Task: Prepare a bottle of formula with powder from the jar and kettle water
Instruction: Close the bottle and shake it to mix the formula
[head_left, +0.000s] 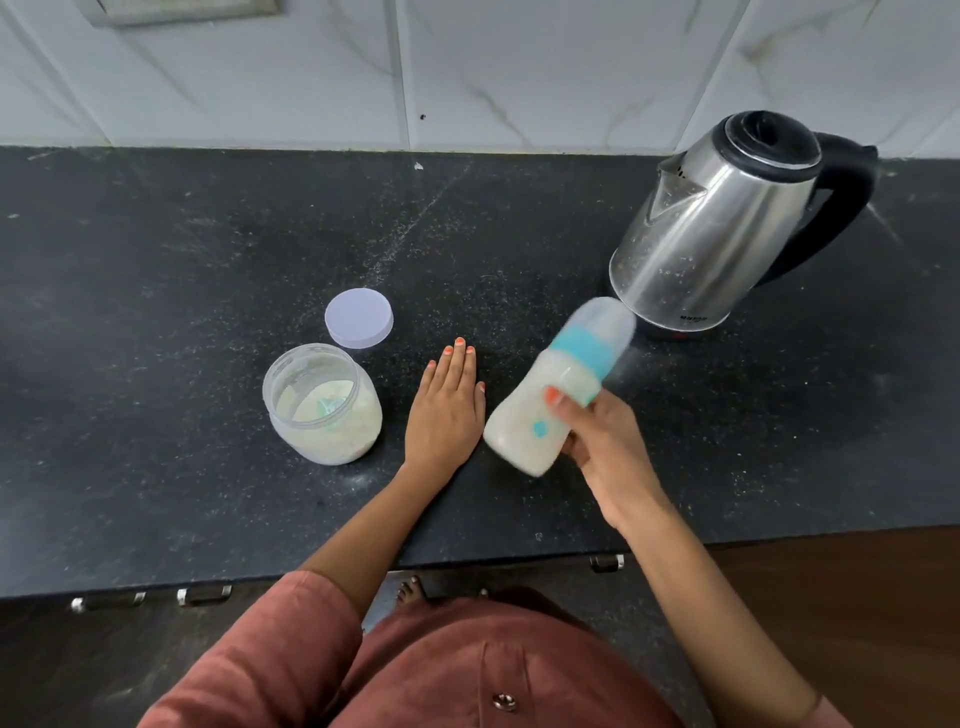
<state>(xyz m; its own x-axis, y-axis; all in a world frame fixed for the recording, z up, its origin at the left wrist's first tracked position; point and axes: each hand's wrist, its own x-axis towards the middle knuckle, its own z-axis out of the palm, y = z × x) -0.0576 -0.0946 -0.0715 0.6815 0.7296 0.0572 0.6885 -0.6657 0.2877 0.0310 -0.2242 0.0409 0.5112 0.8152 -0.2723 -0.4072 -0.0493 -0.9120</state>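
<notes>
bottle (558, 387): blurred (cap end most) | kettle base (670, 331): mostly hidden

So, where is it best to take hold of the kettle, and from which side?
By the black handle, coming from the right. The kettle stands upright with its spout pointing left, and the handle loops out on the opposite side, leaving room for fingers; the steel body is wide and smooth. The right hand now holds the bottle.
</notes>
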